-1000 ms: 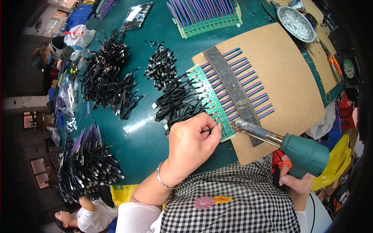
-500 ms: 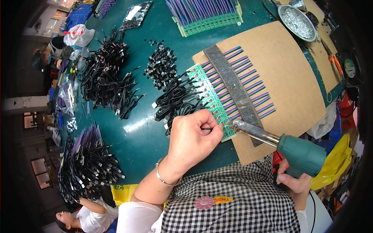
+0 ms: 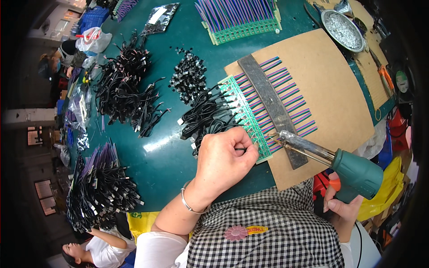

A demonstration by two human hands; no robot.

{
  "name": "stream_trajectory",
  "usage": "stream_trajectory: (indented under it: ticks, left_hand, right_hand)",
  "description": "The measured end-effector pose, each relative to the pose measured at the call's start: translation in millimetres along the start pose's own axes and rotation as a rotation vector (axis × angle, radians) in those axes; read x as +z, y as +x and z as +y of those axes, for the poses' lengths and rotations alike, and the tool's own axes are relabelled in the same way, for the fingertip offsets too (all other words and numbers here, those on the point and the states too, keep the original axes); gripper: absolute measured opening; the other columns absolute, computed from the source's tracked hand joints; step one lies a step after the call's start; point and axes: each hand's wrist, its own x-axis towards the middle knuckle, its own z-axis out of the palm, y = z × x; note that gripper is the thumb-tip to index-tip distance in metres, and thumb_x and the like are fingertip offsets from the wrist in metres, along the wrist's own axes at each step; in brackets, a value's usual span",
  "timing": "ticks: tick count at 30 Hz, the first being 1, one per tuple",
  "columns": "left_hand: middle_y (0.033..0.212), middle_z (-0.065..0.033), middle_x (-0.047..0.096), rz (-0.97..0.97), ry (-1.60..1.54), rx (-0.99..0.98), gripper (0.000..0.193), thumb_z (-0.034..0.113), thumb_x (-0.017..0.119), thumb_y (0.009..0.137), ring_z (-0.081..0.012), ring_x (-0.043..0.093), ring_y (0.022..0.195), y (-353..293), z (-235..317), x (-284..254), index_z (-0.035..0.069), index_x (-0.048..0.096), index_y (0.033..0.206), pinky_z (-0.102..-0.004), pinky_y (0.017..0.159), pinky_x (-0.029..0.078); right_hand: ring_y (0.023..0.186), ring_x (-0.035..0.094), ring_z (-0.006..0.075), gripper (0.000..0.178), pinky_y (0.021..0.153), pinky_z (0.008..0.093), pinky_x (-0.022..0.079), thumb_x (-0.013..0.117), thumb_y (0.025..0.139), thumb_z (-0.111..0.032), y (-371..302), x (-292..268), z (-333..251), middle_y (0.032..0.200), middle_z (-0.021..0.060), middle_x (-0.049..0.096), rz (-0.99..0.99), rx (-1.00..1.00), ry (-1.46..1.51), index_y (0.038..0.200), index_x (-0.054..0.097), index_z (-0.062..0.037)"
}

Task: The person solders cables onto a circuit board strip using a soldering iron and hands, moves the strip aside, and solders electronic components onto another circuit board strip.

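Observation:
My left hand (image 3: 228,161) pinches the end of a black cable (image 3: 240,148) at the near end of a green circuit board strip (image 3: 245,117). My right hand (image 3: 342,206) grips a green soldering gun (image 3: 357,173) by its handle, fingers at the orange trigger. The gun's tip and thin feed tube lie just right of the board, above striped wires (image 3: 286,94). Those wires run out from the board's right side, under a dark flat bar (image 3: 272,109). Black cables (image 3: 203,114) reach the board's left side. My left fingers hide the cable's very end.
Brown cardboard (image 3: 330,102) lies beneath the wires and bar. Piles of black cables (image 3: 125,85) and small black connectors (image 3: 188,73) sit leftward. Another wired board (image 3: 246,31) is at the back, near a metal bowl of silvery bits (image 3: 343,30). A co-worker (image 3: 96,243) is at lower left.
My right hand has drawn the soldering gun slightly rightward, so its tip is farther from the board's edge. My left hand has barely shifted and still pinches the cable.

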Motion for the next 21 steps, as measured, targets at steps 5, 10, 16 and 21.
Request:
stream_trajectory:
  ticks: [5,10,16,21]
  left_hand:
    - [0.054,0.0001,0.056,0.007,0.011,0.018,0.014,0.002,0.067,0.073,0.0006,0.048,0.053,-0.6,-0.3,-1.2,-0.002,0.057,0.064,-0.0173,0.047,0.041]
    - [0.059,-0.0022,0.06,0.029,0.032,0.032,0.012,0.004,0.069,0.075,-0.001,0.051,0.053,-8.8,-2.4,-5.4,-0.003,0.06,0.071,-0.0189,0.047,0.044]
    - [0.071,-0.0047,0.065,-0.046,0.042,0.001,0.019,0.008,0.07,0.078,-0.0066,0.06,0.066,-25.7,-3.9,-47.5,-0.002,0.061,0.091,-0.0221,0.061,0.05]
    - [0.076,-0.006,0.066,0.405,0.173,-0.078,0.007,0.005,0.063,0.081,-0.0085,0.058,0.069,-15.6,-40.0,-94.9,-0.001,0.064,0.081,-0.0217,0.062,0.045]
  right_hand:
    - [0.05,0.054,0.0171,0.06,0.047,0.025,0.048,0.07,0.062,0.001,2.1,3.7,-2.1,0.074,0.0179,0.058,0.021,-0.035,0.006,0.114,0.043,0.0141]
    - [0.048,0.053,0.0173,0.061,0.044,0.0255,0.047,0.072,0.061,-0.001,6.3,9.0,-0.6,0.073,0.0175,0.057,0.036,-0.062,0.026,0.113,0.043,0.0147]
    - [0.044,0.05,0.0165,0.064,0.037,0.0242,0.044,0.071,0.062,-0.005,10.0,-12.1,3.1,0.071,0.0177,0.056,-0.078,-0.136,0.008,0.114,0.039,0.015]
    - [0.034,0.044,0.0117,0.065,0.031,0.0194,0.039,0.074,0.065,-0.017,18.2,0.8,10.5,0.051,0.0061,0.046,0.036,-0.297,-0.047,0.11,0.037,0.0113]
